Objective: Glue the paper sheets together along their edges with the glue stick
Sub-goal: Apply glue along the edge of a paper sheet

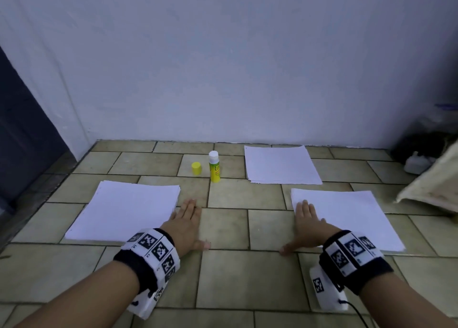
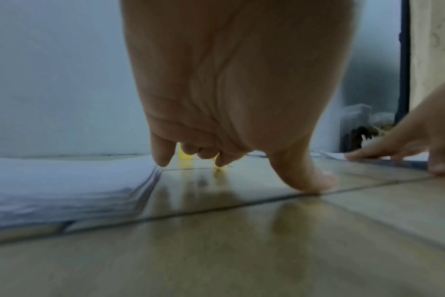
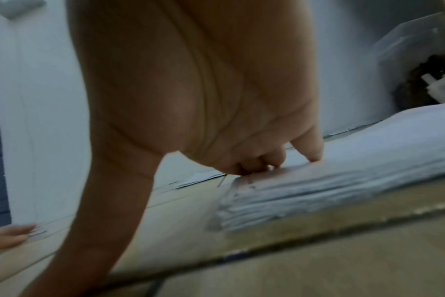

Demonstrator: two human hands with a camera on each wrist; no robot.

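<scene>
looks like gluing hasn't started: uncapped yellow-green glue stick (image 1: pixel 214 167) stands untouched at 12 o'clock, yellow cap (image 1: pixel 196 168) beside it, left hand (image 1: pixel 186 224) flat on the floor tiles (image 1: pixel 224 231) beside the left white paper stack (image 1: pixel 126 210), right hand (image 1: pixel 307 224) flat on the right white paper stack (image 1: pixel 352 216), third white stack (image 1: pixel 281 164) at 1 o'clock.

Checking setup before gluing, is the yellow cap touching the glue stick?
Apart. The head view shows bare floor tile between the yellow cap and the upright glue stick, with the cap standing to its left.

The label on the glue stick (image 1: pixel 214 169) is too small to read. Right of the far paper stack (image 1: pixel 281 164), a dark pile (image 1: pixel 418 145) is blurred and a beige cloth (image 1: pixel 436 186) is cut by the edge.
</scene>
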